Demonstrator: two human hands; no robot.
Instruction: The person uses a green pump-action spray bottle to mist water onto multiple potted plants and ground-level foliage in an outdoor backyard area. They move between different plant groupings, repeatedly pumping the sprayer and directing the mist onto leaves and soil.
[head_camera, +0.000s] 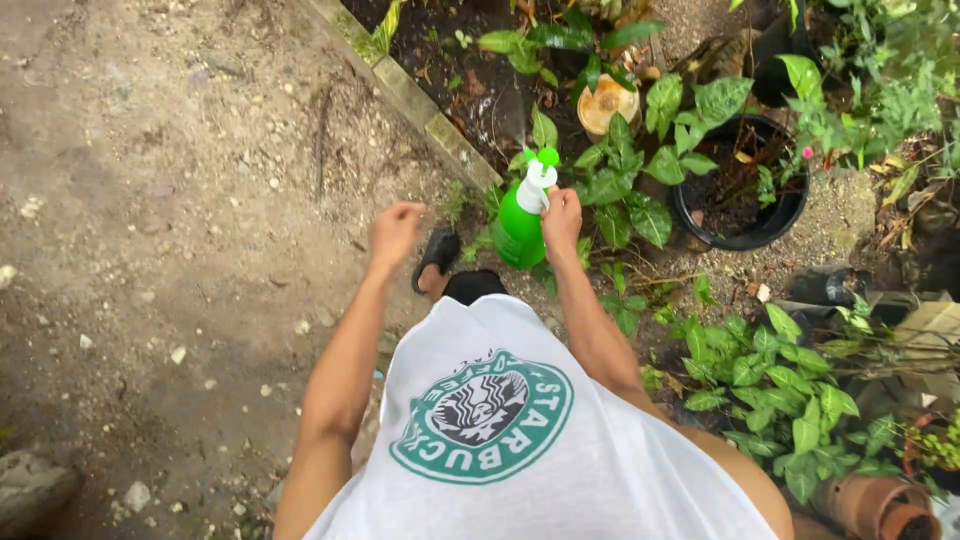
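Note:
My right hand (561, 217) grips the white trigger head of a green spray bottle (519, 226), which points toward leafy green plants (620, 185) in a dark soil bed. My left hand (396, 232) hangs loosely curled over the dirt ground to the left of the bottle, holding nothing. Below the hands I see my white shirt with a round green print (485, 415) and one foot in a black sandal (436, 262).
A black plastic pot (790, 215) with soil stands right of the plants. A concrete border (420, 105) edges the bed. More leafy plants (790, 390) and terracotta pots (875, 505) fill the lower right. Bare gravelly ground (180, 220) spreads to the left.

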